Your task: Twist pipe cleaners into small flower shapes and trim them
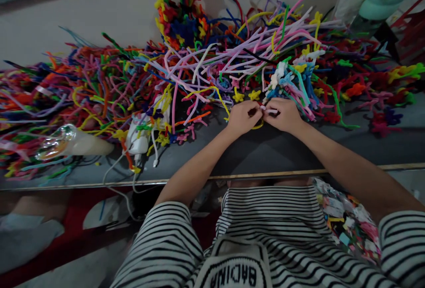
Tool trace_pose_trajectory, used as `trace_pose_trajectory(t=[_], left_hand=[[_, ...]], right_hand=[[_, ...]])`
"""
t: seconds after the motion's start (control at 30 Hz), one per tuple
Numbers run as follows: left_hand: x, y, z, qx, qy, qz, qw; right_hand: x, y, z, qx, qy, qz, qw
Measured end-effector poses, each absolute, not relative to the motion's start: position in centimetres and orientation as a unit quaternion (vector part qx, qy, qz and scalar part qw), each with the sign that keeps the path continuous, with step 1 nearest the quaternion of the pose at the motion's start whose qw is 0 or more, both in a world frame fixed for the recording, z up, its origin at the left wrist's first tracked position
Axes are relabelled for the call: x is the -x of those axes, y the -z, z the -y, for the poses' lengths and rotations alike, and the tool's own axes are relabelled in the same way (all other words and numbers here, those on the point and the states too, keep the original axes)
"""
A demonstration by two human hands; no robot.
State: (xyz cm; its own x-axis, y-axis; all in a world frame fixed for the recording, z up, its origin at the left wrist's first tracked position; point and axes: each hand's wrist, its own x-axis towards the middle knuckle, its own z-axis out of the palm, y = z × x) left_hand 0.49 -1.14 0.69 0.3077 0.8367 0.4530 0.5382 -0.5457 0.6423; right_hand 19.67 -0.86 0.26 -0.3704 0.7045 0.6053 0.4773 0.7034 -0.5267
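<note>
My left hand and my right hand meet above the dark table, fingertips pinched close together. Between them shows a short pale pink pipe cleaner, bent small and gripped from both sides. A bit of yellow pipe cleaner peeks out just under the fingers. Two yellow pipe-cleaner flowers lie right behind my hands. Beyond my right hand sits a bunch of blue, white and pink pipe-cleaner pieces.
Tangled coloured pipe cleaners cover the back and left of the table. A white charger with cables and a cream-coloured tube lie at left. A green container stands back right. A bag of scraps is below the edge.
</note>
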Motion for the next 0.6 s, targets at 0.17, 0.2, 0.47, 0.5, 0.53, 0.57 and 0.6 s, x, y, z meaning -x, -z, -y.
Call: trace_pose_trajectory(t=[0.17, 0.2, 0.47, 0.5, 0.53, 0.57, 0.6], left_hand=[[-1.1, -1.9, 0.7, -0.536, -0.353, -0.526, 0.559], [-0.9, -2.1, 0.6, -0.512, -0.321, -0.526, 0.599], [1.5, -1.3, 0.6, -0.831, -0.353, -0.411, 0.124], [1.8, -1.0, 0.5, -0.852, -0.346, -0.383, 0.085], [1.9, -0.8, 0.3, -0.866, -0.339, -0.363, 0.061], [2.1, -0.6, 0.2, -0.875, -0.333, -0.349, 0.045], [2.2, -0.5, 0.0, -0.881, -0.327, -0.34, 0.033]], right_hand=[[-19.3, 0.5, 1.1, 0.384, -0.001, 0.827, 0.41], [-19.2, 0.5, 1.2, 0.387, 0.005, 0.828, 0.405], [-20.2, -0.3, 0.4, 0.391, -0.213, 0.767, 0.463], [-20.3, -0.4, 0.3, 0.4, -0.25, 0.753, 0.458], [-20.3, -0.5, 0.2, 0.406, -0.286, 0.743, 0.45], [-20.3, -0.5, 0.1, 0.408, -0.319, 0.734, 0.439], [-20.3, -0.4, 0.0, 0.409, -0.349, 0.727, 0.427]])
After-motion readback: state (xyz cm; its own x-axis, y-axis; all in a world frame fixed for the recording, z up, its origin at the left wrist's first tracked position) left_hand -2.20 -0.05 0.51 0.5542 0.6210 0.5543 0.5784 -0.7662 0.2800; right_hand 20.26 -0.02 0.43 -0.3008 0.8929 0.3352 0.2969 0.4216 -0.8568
